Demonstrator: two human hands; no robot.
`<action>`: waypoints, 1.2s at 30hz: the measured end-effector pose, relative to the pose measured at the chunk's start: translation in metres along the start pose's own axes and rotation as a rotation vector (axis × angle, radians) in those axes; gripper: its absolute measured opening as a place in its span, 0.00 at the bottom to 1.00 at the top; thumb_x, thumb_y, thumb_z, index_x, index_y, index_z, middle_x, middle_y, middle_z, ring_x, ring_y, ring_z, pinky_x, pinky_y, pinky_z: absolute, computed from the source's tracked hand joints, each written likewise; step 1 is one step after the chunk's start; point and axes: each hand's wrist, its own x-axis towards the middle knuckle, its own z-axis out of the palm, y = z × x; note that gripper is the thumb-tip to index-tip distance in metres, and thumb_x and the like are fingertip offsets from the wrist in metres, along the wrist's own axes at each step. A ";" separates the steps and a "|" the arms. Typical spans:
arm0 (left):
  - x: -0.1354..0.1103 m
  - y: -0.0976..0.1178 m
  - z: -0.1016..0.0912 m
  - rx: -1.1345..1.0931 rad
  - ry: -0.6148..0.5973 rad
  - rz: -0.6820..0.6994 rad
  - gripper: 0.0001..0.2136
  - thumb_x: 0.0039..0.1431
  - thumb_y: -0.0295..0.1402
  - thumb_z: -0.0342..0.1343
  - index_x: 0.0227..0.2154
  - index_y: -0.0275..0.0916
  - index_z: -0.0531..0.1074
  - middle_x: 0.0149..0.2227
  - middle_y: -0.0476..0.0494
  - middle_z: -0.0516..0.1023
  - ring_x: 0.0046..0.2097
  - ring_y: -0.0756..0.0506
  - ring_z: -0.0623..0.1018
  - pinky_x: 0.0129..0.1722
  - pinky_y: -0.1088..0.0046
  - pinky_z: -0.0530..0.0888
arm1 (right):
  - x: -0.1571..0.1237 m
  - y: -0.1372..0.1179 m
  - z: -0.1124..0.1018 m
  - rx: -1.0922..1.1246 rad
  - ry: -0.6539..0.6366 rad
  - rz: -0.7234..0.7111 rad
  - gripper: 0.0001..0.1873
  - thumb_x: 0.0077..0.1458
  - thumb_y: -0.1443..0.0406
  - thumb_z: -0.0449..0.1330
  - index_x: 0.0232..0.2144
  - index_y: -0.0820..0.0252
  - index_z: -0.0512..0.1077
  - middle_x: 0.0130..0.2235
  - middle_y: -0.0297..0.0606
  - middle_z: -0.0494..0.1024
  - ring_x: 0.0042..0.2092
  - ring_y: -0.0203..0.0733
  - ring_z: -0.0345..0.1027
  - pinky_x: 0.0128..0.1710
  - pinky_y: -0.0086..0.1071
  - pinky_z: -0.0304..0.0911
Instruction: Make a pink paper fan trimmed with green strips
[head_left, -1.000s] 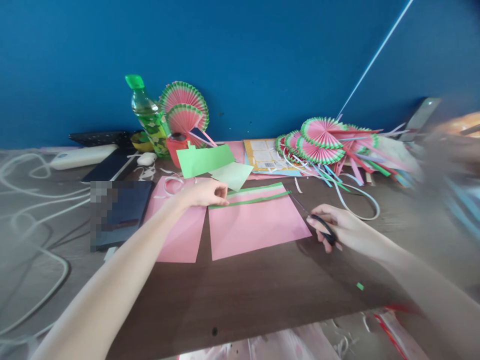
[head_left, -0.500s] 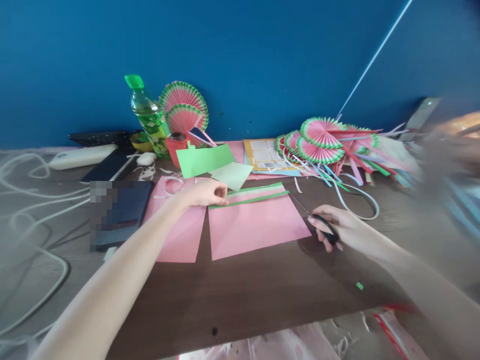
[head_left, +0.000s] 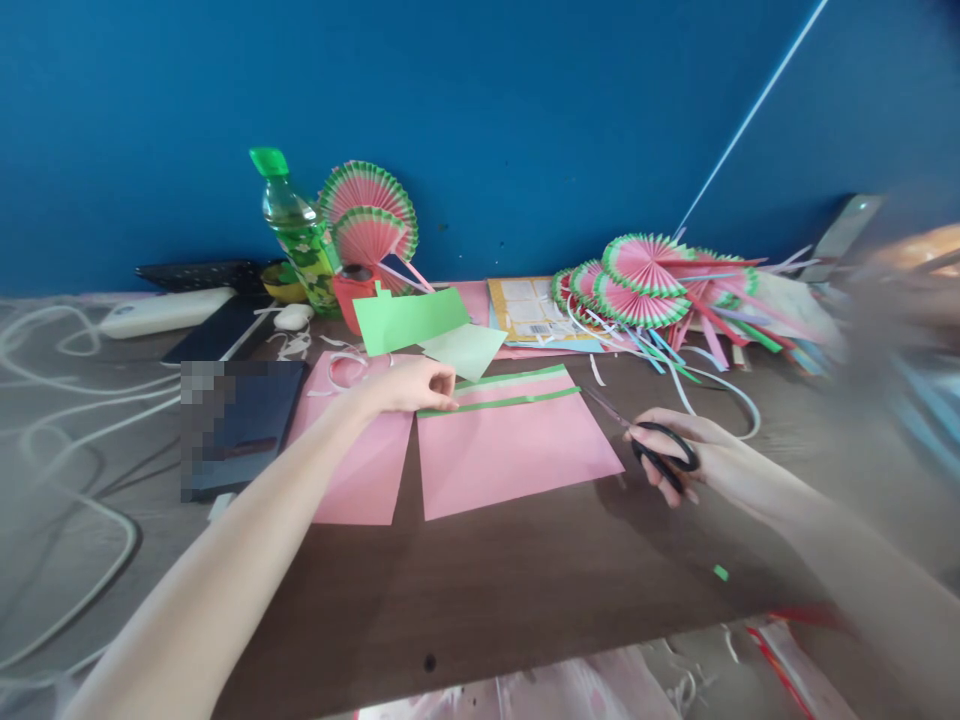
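Note:
My left hand (head_left: pixel 427 385) is closed, fingertips pinched at the left end of a narrow green paper strip (head_left: pixel 517 398). The strip lies along the upper part of a pink paper sheet (head_left: pixel 510 450), below a lighter band and another green edge. In my right hand (head_left: pixel 675 450) is a pair of black-handled scissors (head_left: pixel 664 460). Their blades point up and left, with the tips close to the strip's right end. A second pink sheet (head_left: pixel 367 460) lies under my left forearm. Behind my left hand are a bright green paper piece (head_left: pixel 412 320) and a pale green one (head_left: pixel 466 350).
Pink-and-green folded paper fans stand at the back left (head_left: pixel 367 200) and lie in a pile at the right (head_left: pixel 645 280). A green-capped bottle (head_left: pixel 292 230) stands beside a red cup (head_left: pixel 352 295). White cables (head_left: pixel 112 520) run over the left side. A green scrap (head_left: pixel 721 573) lies near the front edge.
My right hand has drawn slightly to the right, and the scissors' handles have spread apart and turned more into view. My left hand and the papers stay nearly the same.

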 end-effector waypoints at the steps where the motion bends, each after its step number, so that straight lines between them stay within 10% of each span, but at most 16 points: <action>1: 0.000 0.000 0.000 0.000 0.000 0.000 0.11 0.48 0.40 0.56 0.23 0.39 0.64 0.24 0.51 0.68 0.27 0.51 0.66 0.27 0.75 0.59 | -0.001 0.001 -0.003 -0.005 -0.011 0.001 0.21 0.49 0.47 0.57 0.29 0.59 0.61 0.20 0.30 0.70 0.16 0.31 0.64 0.13 0.23 0.52; 36: -0.002 0.003 -0.001 0.003 -0.006 -0.001 0.10 0.47 0.40 0.55 0.23 0.39 0.64 0.25 0.51 0.69 0.28 0.51 0.66 0.27 0.75 0.59 | 0.004 -0.016 0.014 0.029 0.005 -0.004 0.24 0.44 0.45 0.58 0.29 0.58 0.60 0.20 0.30 0.70 0.17 0.33 0.64 0.15 0.25 0.52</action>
